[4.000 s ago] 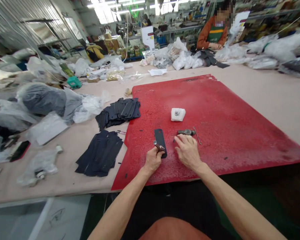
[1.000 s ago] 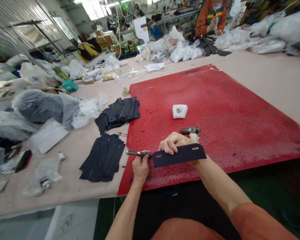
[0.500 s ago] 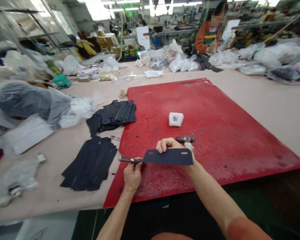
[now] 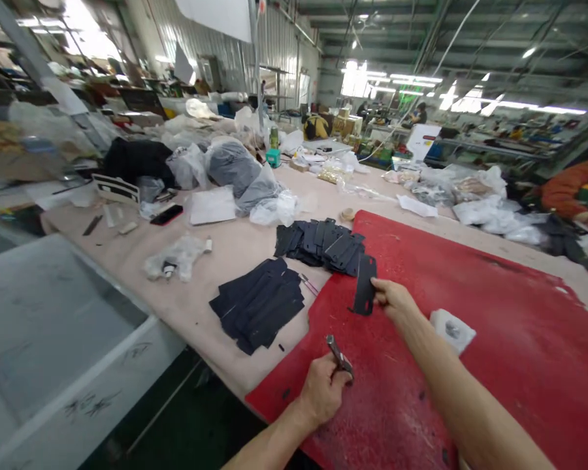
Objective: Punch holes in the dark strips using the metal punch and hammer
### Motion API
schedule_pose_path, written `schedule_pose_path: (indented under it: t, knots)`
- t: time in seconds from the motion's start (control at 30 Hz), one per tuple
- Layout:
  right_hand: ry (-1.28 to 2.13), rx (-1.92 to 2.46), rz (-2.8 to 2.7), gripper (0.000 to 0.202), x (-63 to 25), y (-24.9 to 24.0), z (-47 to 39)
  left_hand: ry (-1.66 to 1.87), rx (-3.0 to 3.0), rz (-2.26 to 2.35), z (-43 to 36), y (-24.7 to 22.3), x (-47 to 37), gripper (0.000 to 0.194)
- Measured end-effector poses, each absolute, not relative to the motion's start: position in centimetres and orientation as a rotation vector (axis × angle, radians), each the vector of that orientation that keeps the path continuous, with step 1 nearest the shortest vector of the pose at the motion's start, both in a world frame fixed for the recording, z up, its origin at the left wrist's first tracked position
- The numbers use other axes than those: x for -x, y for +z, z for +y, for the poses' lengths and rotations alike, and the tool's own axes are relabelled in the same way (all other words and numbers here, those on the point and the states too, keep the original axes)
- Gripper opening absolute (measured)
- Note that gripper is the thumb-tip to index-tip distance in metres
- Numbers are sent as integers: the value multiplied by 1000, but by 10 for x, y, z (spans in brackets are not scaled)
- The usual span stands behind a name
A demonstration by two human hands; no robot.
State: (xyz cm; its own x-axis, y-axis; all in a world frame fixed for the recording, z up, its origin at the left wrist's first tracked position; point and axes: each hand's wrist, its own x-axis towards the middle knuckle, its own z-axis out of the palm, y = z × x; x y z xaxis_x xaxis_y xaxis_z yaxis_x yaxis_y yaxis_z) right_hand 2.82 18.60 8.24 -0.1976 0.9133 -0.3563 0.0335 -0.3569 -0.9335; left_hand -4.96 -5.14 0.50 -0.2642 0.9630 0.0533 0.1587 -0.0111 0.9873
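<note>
My left hand [image 4: 323, 388] is closed round a dark metal punch tool [image 4: 339, 358] above the red mat [image 4: 402, 405]. Between the fingers and thumb of my right hand [image 4: 392, 297] is a dark slotted strip [image 4: 365, 285], held by its right edge. That strip is beside a pile of similar slotted pieces [image 4: 323, 243]. Nearer the table's front edge lies a second pile of dark strips [image 4: 259, 303]. A thin pink-and-silver tool [image 4: 308, 284] rests between this pile and the mat.
A white block [image 4: 453, 331] sits on the mat, right of my right forearm. Plastic-wrapped bundles [image 4: 245, 173], a phone [image 4: 166, 215] and a small plastic bag [image 4: 179, 256] lie on the left. At the far right a person's orange sleeve [image 4: 571, 189] shows.
The view has swung left. My right hand has carried the dark strip away from my left hand to the slotted pile. The punch tool remains in my left hand, now angled differently.
</note>
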Motion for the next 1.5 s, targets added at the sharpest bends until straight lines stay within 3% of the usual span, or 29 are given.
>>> schedule_pose_path:
  t: [0.13,0.27,0.4,0.47,0.53,0.6,0.83,0.97,1.17,1.3,1.5]
  knots:
    - [1543,1364,-1337,27,27,104,239,1361,-1167,1477,-52,5,50,14]
    - [1434,1272,-1734,16,67,85,215,1351,-1133,1484,-53,4,51,13]
    - [1423,888,-2270,35,96,54,145,1277,-1146,1509,-53,1,51,9]
    - [1177,466,-2715,42,108,46,117,1244,-1160,1515,-53,0,51,8]
    - [726,19,-3075,41,117,43,101,1231,-1170,1514,-54,-1,52,9]
    - [430,-138,-3204,36,122,40,97,1230,-1182,1508,-54,-1,52,9]
    - [538,93,-3139,20,124,27,101,1234,-1159,1534,-52,-3,50,6]
    - [706,152,-3001,11,115,43,101,1255,-1175,1543,-52,-1,51,7]
    - [1050,969,-2088,17,28,82,113,1330,-1227,1504,-49,6,54,13]
    - [1299,1429,-1514,32,-77,61,79,1357,-1263,1520,-46,3,55,16]
    - [982,1746,-1639,37,-160,16,-25,1314,-1348,1596,-41,0,56,17]
